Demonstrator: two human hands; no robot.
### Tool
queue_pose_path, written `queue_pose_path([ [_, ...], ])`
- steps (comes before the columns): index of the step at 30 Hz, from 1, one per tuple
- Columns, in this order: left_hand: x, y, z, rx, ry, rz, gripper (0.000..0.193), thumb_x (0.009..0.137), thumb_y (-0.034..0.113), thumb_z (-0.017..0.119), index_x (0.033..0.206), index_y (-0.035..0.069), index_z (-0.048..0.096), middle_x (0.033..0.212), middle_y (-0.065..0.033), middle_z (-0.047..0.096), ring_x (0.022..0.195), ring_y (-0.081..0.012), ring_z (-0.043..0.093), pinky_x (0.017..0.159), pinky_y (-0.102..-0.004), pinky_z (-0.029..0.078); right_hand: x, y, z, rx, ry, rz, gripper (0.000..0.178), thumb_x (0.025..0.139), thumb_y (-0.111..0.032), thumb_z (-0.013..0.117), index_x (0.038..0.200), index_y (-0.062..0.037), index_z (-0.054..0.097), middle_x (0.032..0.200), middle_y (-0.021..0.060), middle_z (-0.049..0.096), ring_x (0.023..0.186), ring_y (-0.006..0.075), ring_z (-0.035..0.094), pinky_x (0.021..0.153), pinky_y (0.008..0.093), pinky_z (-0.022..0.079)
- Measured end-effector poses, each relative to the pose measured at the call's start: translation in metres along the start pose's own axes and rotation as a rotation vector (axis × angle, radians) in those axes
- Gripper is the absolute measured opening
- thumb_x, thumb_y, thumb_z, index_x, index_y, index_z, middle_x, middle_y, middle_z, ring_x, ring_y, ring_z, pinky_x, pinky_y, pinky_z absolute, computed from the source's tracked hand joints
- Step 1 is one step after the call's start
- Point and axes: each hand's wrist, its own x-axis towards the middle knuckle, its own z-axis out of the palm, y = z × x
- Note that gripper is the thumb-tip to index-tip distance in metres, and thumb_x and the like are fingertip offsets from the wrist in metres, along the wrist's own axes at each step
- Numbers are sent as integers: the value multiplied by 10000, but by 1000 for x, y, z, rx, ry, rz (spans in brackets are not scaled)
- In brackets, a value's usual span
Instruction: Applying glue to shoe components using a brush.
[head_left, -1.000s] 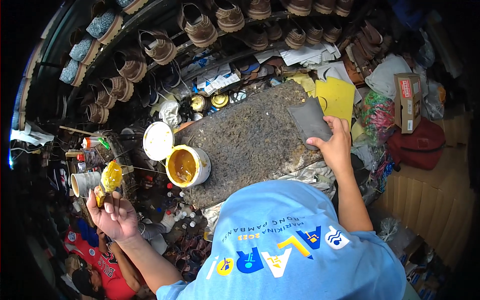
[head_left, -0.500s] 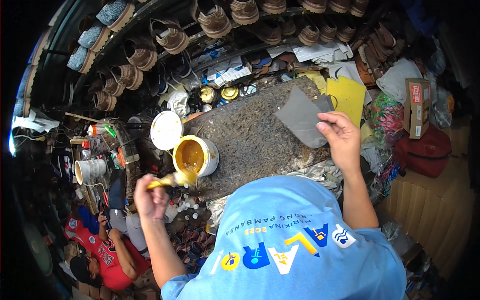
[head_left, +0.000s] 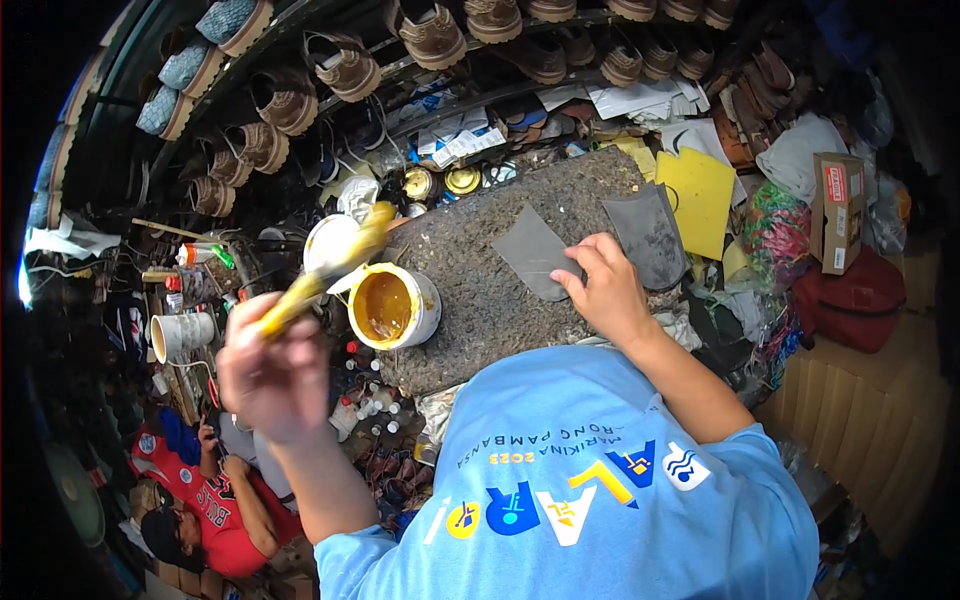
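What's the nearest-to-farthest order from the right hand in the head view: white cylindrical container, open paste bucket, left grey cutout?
From the right hand:
1. Left grey cutout, immediately to its left.
2. Open paste bucket, left of the cutout.
3. White cylindrical container, far left.

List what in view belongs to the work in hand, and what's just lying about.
Seems part of the work:
yellow-smeared brush in the left hand
open tub of amber paste
grey piece at the right hand
dark, crusted work surface

Seems just lying about:
red bag
cardboard box
white container
yellow sheet
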Motion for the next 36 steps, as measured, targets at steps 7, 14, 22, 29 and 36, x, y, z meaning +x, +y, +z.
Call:
queue_pose_path([
  [7,19,-129,59,1080,-368,27,148,820,29,659,932,-28,738,777,-78,711,690,-151,664,657,-294,524,-22,9,-23,-35,-163,-310,213,810,-214,793,955,-75,722,960,24,629,831,219,637,670,348,547],
  [14,15,-151,83,1287,-528,167,107,794,39,674,861,-29,721,760,-162,692,674,-291,695,640,-354,540,-32,10,-28,-108,-118,-282,258,797,-219,791,1011,-83,744,987,-17,645,794,196,563,676,324,525],
  [22,21,-155,102,1334,-516,118,98,824,50,668,851,-33,712,713,-175,677,614,-255,680,604,-345,523,-35,15,-25,-11,-94,-244,209,805,-196,766,972,-70,749,963,-19,643,805,204,551,716,339,508],
  [29,33,-162,102,1419,-408,113,108,844,37,640,853,-38,717,690,-151,680,603,-182,665,587,-308,507,-35,17,-25,-22,-97,-264,192,818,-207,745,952,-70,752,961,-16,639,824,207,542,716,334,496],
  [36,47,-175,107,1438,-383,297,110,863,50,649,847,-47,698,635,-131,646,578,-157,623,589,-300,500,-32,19,-25,17,-92,-275,248,768,-185,801,981,-67,756,975,-2,670,761,208,541,701,327,498],
])
